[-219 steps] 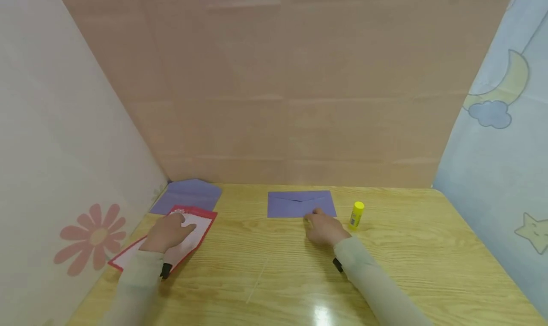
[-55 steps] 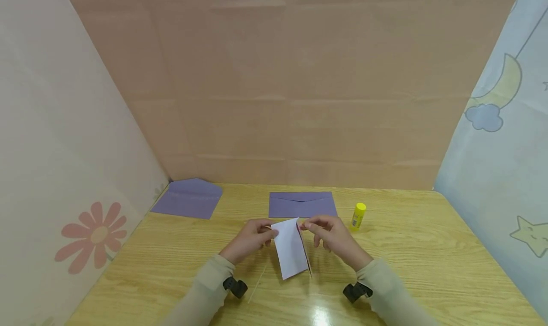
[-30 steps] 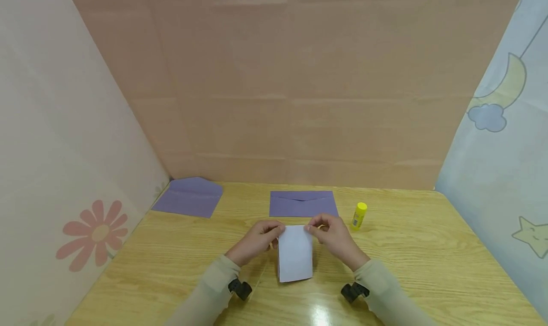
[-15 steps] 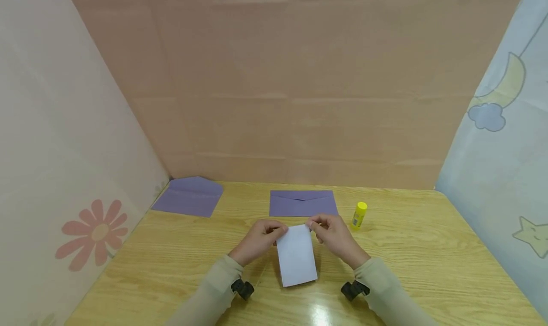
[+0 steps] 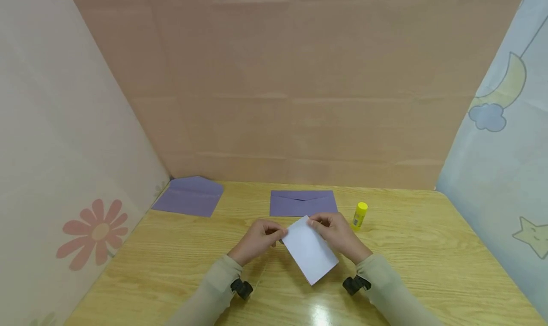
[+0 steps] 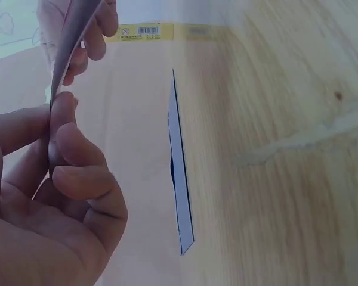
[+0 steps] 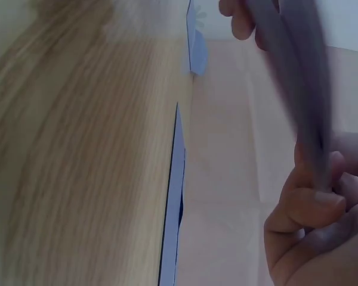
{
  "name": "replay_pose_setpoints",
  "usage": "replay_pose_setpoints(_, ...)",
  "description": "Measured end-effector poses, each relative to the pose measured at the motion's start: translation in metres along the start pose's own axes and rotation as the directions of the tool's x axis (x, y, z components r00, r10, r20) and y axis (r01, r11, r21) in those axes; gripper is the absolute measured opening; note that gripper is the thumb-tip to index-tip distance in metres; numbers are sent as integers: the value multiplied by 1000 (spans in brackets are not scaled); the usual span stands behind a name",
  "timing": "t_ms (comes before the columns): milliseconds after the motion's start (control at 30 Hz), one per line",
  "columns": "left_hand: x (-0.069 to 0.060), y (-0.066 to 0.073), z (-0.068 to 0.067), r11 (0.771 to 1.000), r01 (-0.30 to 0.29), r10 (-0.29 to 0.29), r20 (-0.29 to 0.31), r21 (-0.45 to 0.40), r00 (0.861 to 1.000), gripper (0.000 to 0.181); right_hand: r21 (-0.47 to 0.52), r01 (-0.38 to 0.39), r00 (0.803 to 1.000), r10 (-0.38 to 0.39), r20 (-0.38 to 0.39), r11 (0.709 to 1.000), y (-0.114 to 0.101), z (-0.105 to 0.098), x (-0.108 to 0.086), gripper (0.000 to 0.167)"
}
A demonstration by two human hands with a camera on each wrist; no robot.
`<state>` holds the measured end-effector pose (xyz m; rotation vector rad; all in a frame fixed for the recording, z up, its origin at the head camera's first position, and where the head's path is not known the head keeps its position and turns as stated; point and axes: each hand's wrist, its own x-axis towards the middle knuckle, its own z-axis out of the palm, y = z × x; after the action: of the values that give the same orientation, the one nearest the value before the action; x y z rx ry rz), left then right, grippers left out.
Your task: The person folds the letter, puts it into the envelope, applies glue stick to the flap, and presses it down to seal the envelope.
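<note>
A folded sheet of paper [image 5: 310, 253], its plain white side showing, is held above the table, tilted with its lower end toward the right. My left hand [image 5: 260, 240] pinches its upper left corner between thumb and fingers; the left wrist view shows the sheet [image 6: 71, 47] edge-on in that grip. At the upper right edge my right hand [image 5: 338, 233] pinches it too. In the right wrist view the sheet [image 7: 301, 71] is blurred, with the right fingers [image 7: 310, 208] curled at its edge. A purple envelope [image 5: 303, 206] lies just beyond the hands.
A second purple envelope [image 5: 188, 197], flap raised, lies at the far left of the wooden table [image 5: 171, 264]. Right of the middle envelope stands a yellow glue stick [image 5: 359, 215]. A brown backdrop [image 5: 278, 102] and patterned side walls enclose the table.
Earlier, the left hand held the red-bordered sheet at the left. Since then both hands brought it to the middle, where it appears folded; just now its lower end swung right.
</note>
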<state>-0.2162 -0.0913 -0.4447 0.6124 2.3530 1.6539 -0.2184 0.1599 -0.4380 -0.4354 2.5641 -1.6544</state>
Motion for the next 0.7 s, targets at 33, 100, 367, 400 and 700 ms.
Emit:
replay_pose_setpoints(33, 0, 0, 0, 1000, 4, -4, 6, 13, 1000, 22, 9, -6, 1000, 6, 2, 1000, 0, 0, 0, 27)
replay_pose_setpoints(100, 0, 0, 0, 1000, 8, -8, 11, 20, 1000, 22, 21, -19, 1000, 19, 4, 1000, 1, 0, 0, 27)
replay_pose_setpoints(367, 1, -6, -5, 998, 30, -33, -59, -51, 998, 26, 28, -84, 996, 84, 14, 996, 3, -2, -1, 25)
replay_pose_setpoints(400, 1, -8, -7, 997, 39, -44, -74, -69, 996, 26, 21, -89, 996, 89, 27, 996, 4, -2, -2, 24)
replay_pose_setpoints(700, -1, -14, -13, 990, 75, -89, -112, -120, 990, 25, 3, -51, 998, 51, 39, 999, 6, -7, -2, 26)
